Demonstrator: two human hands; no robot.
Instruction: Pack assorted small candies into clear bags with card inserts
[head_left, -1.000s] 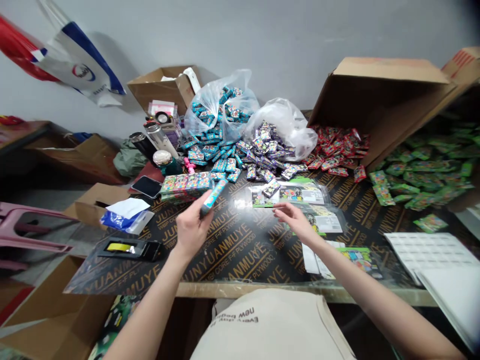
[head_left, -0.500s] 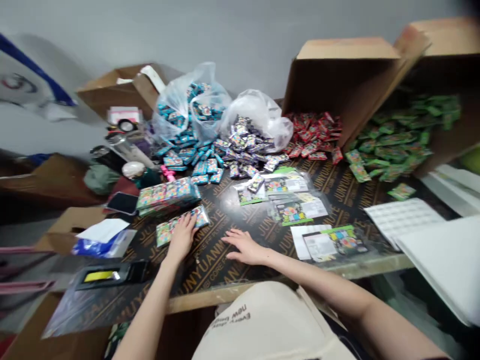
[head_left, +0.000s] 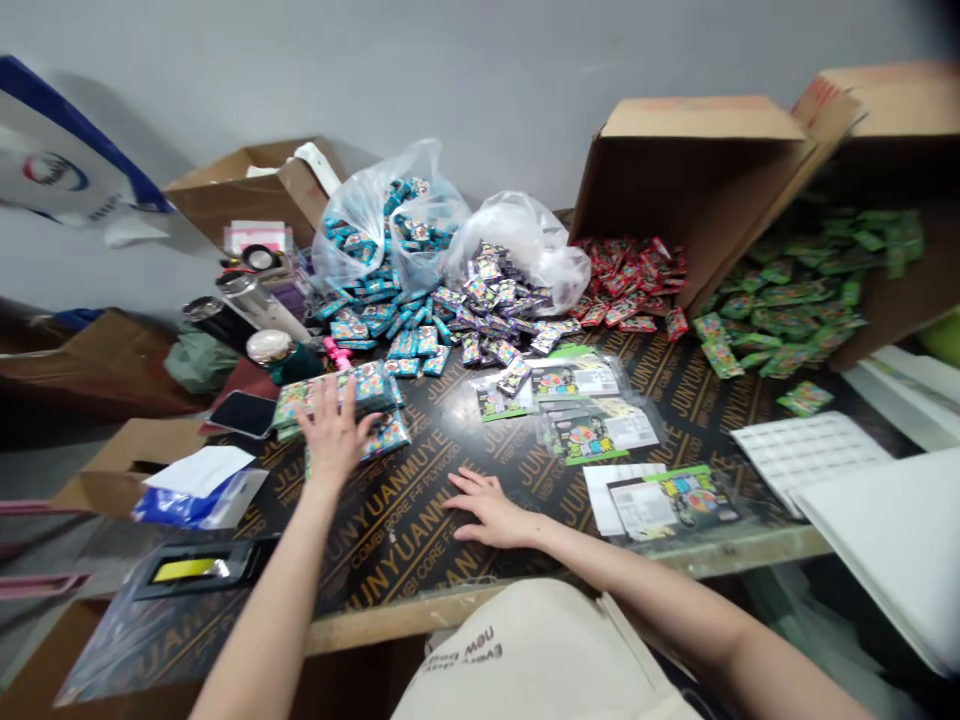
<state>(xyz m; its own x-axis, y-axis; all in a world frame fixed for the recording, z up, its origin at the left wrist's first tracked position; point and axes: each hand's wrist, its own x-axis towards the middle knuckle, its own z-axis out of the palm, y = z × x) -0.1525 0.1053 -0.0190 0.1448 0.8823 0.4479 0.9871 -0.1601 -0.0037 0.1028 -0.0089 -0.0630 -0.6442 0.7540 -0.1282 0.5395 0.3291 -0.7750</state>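
My left hand, fingers spread, lies over the stacked bundles of small colourful packets at the left of the table. It covers part of a front bundle that lies against the stack. My right hand rests with fingers apart on the dark printed tabletop, holding nothing. Right of it lie flat printed pouches with green edges, and beyond them more such pouches. One dark purple packet sits on the farther pouches.
Blue packets, purple packets and red packets are heaped at the back. Green packets spill from a carton at right. A phone, a steel flask and a black tray stand left. White sheets lie right.
My left hand has moved away from me and to the left, pushing the front bundle against the stack. My right hand stays nearly in place. The view has shifted slightly.
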